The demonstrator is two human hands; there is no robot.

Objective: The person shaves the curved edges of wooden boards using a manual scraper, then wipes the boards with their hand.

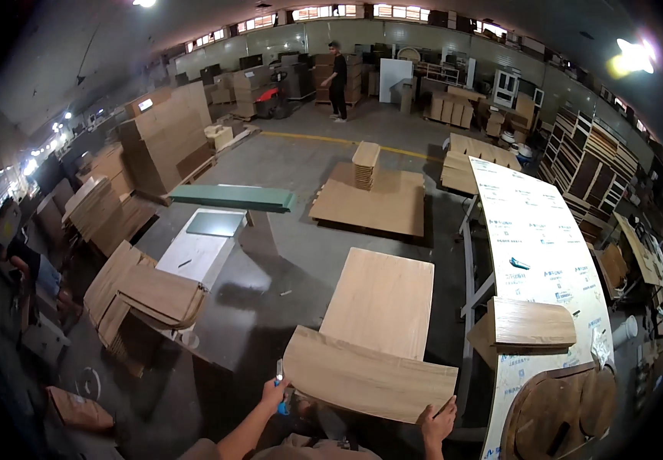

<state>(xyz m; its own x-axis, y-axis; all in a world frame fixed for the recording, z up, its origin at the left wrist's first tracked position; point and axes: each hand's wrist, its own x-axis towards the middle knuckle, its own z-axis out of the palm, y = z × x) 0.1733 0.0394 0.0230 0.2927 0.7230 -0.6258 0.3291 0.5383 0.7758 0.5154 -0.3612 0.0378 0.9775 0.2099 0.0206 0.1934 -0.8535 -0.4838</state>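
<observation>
A curved wood-grain panel [370, 374] is tilted in front of me, one short end by each hand. My left hand [272, 395] is closed round a blue utility knife [282, 406], its tip pointing up beside the panel's left end. Whether these fingers also grip the panel, I cannot tell. At the panel's lower right corner, my right hand [437, 422] holds the edge. Just beyond, a larger flat wood-grain board [383, 299] is partly covered by the curved panel.
To my right runs a long white printed-sheet worktable [531, 207], bearing curved panels [532, 322], a blue cutter [519, 264] and dark round wooden pieces [550, 414]. Ahead is a low cardboard-covered stack [377, 201]. A bench [201, 249] stands left; a person [337, 83] is far off.
</observation>
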